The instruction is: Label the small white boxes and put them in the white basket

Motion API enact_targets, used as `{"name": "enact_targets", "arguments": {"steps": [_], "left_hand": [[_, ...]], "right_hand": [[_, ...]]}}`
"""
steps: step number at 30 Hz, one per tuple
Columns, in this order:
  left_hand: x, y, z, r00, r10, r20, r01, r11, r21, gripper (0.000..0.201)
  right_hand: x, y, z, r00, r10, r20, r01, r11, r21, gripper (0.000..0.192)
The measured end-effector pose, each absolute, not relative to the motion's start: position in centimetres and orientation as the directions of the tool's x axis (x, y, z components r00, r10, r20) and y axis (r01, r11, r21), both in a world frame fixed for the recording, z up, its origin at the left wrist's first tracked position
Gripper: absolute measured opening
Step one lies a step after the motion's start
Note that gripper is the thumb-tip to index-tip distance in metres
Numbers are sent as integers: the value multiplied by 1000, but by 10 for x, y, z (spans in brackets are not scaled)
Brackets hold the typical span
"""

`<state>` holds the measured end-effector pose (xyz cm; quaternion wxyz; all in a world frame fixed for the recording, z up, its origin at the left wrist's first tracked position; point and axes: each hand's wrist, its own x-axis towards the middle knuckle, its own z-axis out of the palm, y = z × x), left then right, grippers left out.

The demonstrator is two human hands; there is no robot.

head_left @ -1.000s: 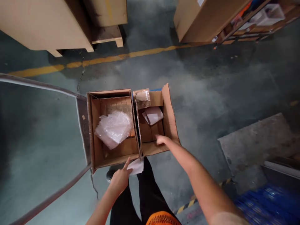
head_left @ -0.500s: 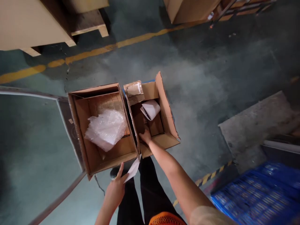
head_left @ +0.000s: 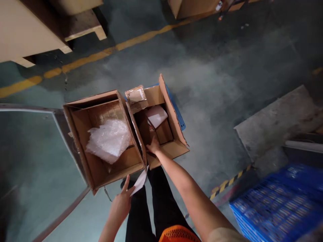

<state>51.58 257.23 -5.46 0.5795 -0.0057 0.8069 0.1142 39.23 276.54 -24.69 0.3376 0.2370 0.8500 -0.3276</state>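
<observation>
Concrete floor [head_left: 227,84], yellow line across it; two open cardboard boxes side by side. Left box [head_left: 75,134] holds one bubble wrap wad [head_left: 108,141]. Right hand [head_left: 153,147] reaches into right box [head_left: 176,131], grip unclear. Left hand [head_left: 122,203] pinches one paper slip [head_left: 139,181].

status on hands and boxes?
Left hand pinching white paper slip. Right hand reaching inside smaller open brown cardboard box, grip hidden. Clear bubble wrap in larger cardboard box alongside.
</observation>
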Motion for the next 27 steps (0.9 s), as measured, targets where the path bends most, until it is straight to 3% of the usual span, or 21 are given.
{"name": "enact_targets", "arguments": {"steps": [3, 6, 8, 10, 13, 15, 21, 27], "left_hand": [[515, 2572, -47, -354, 109, -929, -192, 963, 186, 55], [521, 2569, -40, -394, 87, -915, -271, 940, 206, 56], [529, 2566, -35, -421, 72, -904, -317, 923, 221, 55], [537, 2563, -29, -432, 57, -900, -361, 904, 230, 56], [551, 2557, -22, -437, 33, -899, -425, 873, 239, 54], [562, 2552, -17, -437, 18, -899, -465, 851, 243, 55], [609, 2535, -10, -401, -74, -913, -588, 785, 195, 61], [657, 2525, -8, -342, -104, -934, -667, 727, 164, 59]], "right_hand": [[393, 2773, -222, -751, 239, -615, 559, 727, -400, 53], [396, 2776, -187, -855, 181, -487, 420, 793, -442, 62], [399, 2771, -162, -907, 38, -419, 260, 834, -486, 62], [403, 2760, -141, -905, -195, -378, 44, 841, -539, 57], [409, 2734, -121, -755, -534, -380, -257, 774, -578, 49], [413, 2714, -115, -632, -646, -428, -380, 740, -555, 39], [441, 2666, -117, -304, -737, -603, -570, 648, -505, 25], [456, 2653, -119, -159, -714, -682, -561, 633, -533, 25]]}}
